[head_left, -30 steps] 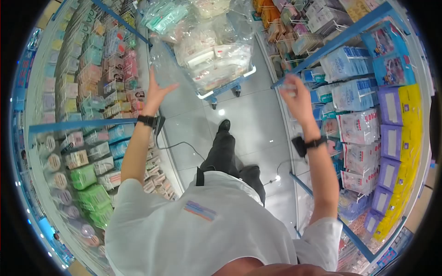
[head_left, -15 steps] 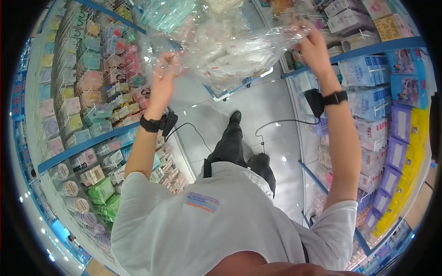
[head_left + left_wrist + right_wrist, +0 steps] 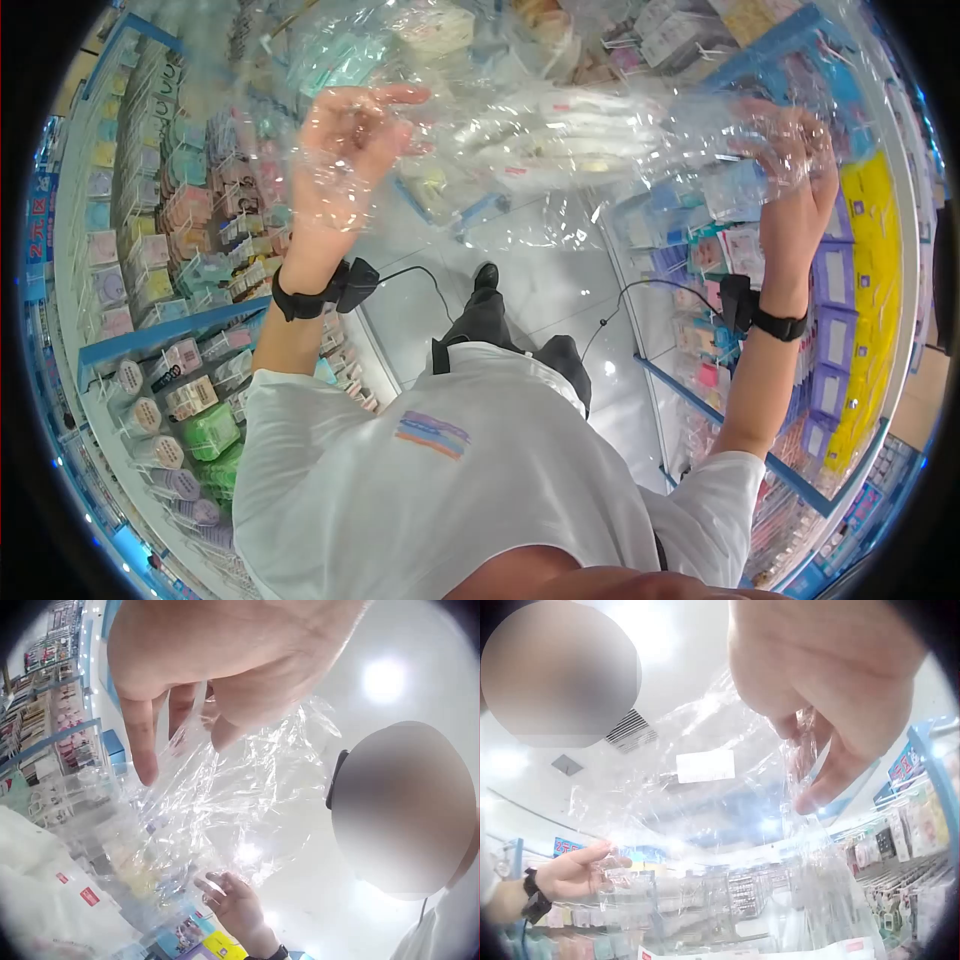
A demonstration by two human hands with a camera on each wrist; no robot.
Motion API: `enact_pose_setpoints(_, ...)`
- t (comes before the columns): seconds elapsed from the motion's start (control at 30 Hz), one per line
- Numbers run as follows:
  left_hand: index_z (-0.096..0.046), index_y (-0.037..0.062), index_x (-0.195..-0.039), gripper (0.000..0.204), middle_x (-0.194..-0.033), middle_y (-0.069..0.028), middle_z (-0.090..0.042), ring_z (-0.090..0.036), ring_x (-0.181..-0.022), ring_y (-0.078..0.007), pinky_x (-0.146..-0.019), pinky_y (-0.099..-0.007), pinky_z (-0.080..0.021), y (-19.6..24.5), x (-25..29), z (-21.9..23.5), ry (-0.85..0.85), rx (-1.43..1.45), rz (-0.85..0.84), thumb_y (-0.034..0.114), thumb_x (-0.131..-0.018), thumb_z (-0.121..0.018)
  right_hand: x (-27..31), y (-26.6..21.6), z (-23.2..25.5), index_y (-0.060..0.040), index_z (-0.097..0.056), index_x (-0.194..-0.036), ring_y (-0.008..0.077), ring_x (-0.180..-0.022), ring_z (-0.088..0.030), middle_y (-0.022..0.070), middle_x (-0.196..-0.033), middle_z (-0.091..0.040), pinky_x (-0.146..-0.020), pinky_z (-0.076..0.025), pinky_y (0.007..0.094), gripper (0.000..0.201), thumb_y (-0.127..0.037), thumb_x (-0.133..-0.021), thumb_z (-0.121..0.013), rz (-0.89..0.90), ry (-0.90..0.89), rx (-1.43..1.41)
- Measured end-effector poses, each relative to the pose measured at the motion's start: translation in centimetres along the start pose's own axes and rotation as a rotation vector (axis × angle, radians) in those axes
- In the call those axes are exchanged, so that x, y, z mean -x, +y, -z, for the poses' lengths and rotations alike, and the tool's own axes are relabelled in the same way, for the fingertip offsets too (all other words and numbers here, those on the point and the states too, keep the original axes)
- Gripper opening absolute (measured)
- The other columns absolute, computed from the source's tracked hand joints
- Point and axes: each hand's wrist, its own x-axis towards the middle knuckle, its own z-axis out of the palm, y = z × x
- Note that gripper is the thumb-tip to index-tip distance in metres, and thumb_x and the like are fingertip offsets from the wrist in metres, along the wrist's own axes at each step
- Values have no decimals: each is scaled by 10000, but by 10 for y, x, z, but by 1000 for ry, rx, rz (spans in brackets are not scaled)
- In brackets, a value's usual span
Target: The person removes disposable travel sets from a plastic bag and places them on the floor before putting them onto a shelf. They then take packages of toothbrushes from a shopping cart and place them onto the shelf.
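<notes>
Holds up a wide, clear, crinkled plastic film [image 3: 540, 225] at the far side of the scene, spread from left to right over the pale tiled floor [image 3: 520, 325]. Grips its left part in the left hand [image 3: 350, 150], thumb and fingers closed on the film, with index finger reaching out fairly straight. Pinches a gathered fold at the right in the right hand [image 3: 797, 175], narrow between thumb and fingers. Has a white rectangular label [image 3: 706, 766] on the film, seen in the right wrist view. Has white soft packets with small red marks [image 3: 585, 110] behind and below the film, between the hands, next to a pale green wrapped bundle [image 3: 345, 50] at far left; cannot tell from the glare whether touching the film. Wears a black wrist strap on each arm and a white short-sleeved shirt [image 3: 480, 480]. Stands between hanging small packs [image 3: 190, 205] on the left racks and purple-and-yellow flat packs [image 3: 868, 290] on the right, with green plastic packs [image 3: 212, 432] at near left
</notes>
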Motion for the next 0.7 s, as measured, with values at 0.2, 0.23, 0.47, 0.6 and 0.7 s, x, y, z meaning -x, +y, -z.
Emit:
enact_pose_setpoints(0.2,-541,78,-1094,180,-1246,-152,-658,-654,-1072,-180,-849,-338,-587,-16,54,-62,-119,39,110,41,-966,-662,88,-3,84,53,-609,-1190,207,-1033,-682,164,-1154,-699,-759,-590,320,236,-116,-1031,-561,-142,13,93)
enact_pose_setpoints(0.23,-550,74,-1088,168,-1249,-133,-665,-653,-1061,-160,-856,-321,-576,-24,68,-75,-142,21,154,55,-969,-666,107,4,99,45,-614,-1200,190,-1023,-680,155,-1160,-703,-742,-583,305,236,-108,-1028,-562,-213,-7,83)
enact_pose_setpoints(0.47,-580,62,-1195,195,-1262,-64,-667,-620,-1125,-123,-948,-329,-532,-95,177,-175,-191,56,450,156,-1027,-601,247,126,176,34,-611,-1274,183,-1113,-650,122,-1251,-681,-925,-536,308,323,30,-970,-500,-479,-106,-53)
enact_pose_setpoints(0.6,-550,97,-1329,317,-1385,-45,-604,-547,-1307,-218,-1120,-386,-410,-170,254,-223,110,357,835,214,-1036,-582,341,216,187,66,-581,-1303,241,-1209,-617,175,-1296,-651,-985,-519,347,393,65,-924,-478,-596,-120,-68)
enact_pose_setpoints(0.7,-573,86,-1339,338,-1377,-61,-598,-456,-1375,-192,-1145,-356,-322,-236,301,-244,140,150,957,263,-1052,-549,404,277,181,75,-572,-1313,259,-1226,-614,181,-1291,-651,-1024,-495,351,415,83,-909,-479,-740,-23,-91)
